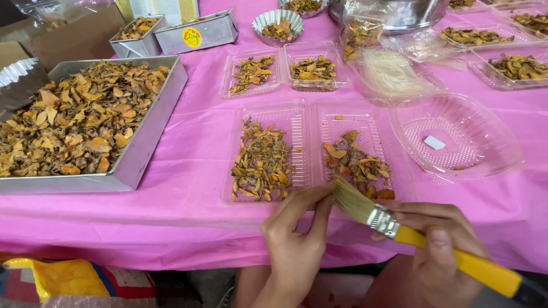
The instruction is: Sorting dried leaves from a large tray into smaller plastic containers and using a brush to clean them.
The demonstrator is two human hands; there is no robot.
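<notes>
Closest in, the right hand (442,251) has its grip closed around the yellow handle of a flat paintbrush with pale bristles and a metal ferrule (394,225). The left hand (297,239) holds nothing; its fingers are loosely curled, fingertips touching the bristle tips and the near edge of a clear plastic double-compartment tray (308,151).

That tray sits right at the front edge of the desk covered in pink plastic sheet (194,171), so there's basically no room between it and the drop-off. Both compartments hold dried orange-brown root slices (260,165), curled and flaky, more in the left one.

To the right, just beside it, is an empty clear plastic bowl-shaped container (456,137). Left, with a bare pink gap between, is a big square metal pan heaped with the same dried slices (142,142).

Farther back there are more clear filled trays (282,71), packed close together.
</notes>
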